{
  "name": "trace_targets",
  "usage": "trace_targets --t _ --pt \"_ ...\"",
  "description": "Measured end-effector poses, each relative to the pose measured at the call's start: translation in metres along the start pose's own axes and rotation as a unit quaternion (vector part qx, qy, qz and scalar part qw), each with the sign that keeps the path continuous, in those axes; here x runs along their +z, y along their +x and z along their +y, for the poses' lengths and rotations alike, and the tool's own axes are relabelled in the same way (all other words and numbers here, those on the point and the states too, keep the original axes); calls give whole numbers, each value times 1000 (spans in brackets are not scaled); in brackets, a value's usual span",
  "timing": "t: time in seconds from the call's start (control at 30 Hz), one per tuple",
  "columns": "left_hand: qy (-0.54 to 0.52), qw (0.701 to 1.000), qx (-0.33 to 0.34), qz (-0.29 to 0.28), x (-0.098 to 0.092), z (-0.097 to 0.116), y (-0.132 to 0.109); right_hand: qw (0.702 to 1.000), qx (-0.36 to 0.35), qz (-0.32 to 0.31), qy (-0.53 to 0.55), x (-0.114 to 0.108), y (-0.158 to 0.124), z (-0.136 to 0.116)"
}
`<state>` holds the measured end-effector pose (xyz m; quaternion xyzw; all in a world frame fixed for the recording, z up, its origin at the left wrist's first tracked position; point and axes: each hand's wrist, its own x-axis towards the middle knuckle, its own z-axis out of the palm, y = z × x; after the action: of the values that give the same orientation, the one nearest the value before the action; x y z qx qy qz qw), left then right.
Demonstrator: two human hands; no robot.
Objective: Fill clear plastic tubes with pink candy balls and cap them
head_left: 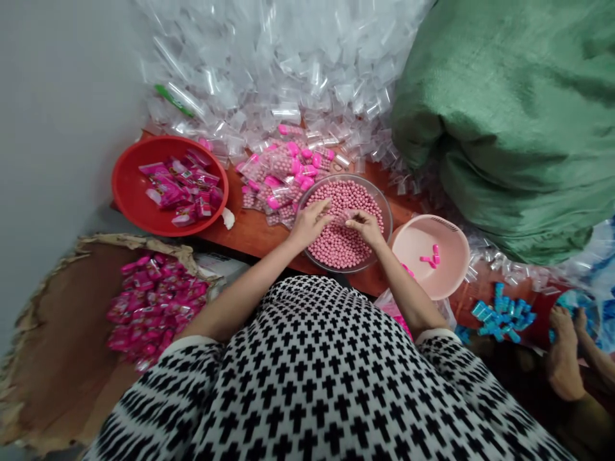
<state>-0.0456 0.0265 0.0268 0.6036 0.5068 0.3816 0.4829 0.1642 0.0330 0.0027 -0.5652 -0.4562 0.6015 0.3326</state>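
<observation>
A clear round bowl full of small pink balls stands in front of me. My left hand is over its left side, fingers stretched toward the middle and apart, with nothing plainly in them. My right hand reaches in from the other side, its fingers closed on a small clear plastic tube, partly hidden by them. Just behind the bowl lies a heap of clear tubes filled with pink balls, many with bright pink caps.
Left are a red basin with pink packets and a sack bearing more packets. A pale pink basin holds pink caps. Empty tubes pile behind; a green sack bulges right. Another person's hand is near blue pieces.
</observation>
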Motion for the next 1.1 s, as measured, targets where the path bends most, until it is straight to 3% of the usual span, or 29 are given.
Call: trace_targets --t 0.07,0.2,0.3,0.33,0.4,0.43,0.5,0.67,0.83,0.97,1.1 --pt "-51 998 -20 -40 21 0 -8 999 -13 -19 39 1 -9 -9" --pt "-145 987 -60 -20 44 -4 -9 997 -32 -56 34 -10 -22 -20" --pt "-266 956 -119 -36 53 -5 -7 988 -26 -16 -154 -26 -25 -16" --pt "-296 945 -136 -41 55 -4 -8 965 -13 -11 -263 -29 -26 -12" --pt "-328 931 -154 -39 60 -2 -10 892 20 -33 -450 -28 -28 -4" --pt "-335 928 -157 -35 62 -1 -12 861 31 -53 -504 -25 -29 0" --pt "-343 925 -162 -23 64 2 -16 838 37 -79 -539 -18 -30 8" --pt "-319 932 -172 0 62 -4 -24 857 5 -71 -511 -23 -32 8" --pt "-241 961 -137 4 66 -16 -27 966 -104 26 -235 -40 -42 -19" --pt "-209 972 -109 -1 74 -17 -27 980 -124 -5 -154 -32 -50 -43" --pt "-212 971 -107 -15 76 -14 -25 988 -98 24 -116 -28 -58 -46"
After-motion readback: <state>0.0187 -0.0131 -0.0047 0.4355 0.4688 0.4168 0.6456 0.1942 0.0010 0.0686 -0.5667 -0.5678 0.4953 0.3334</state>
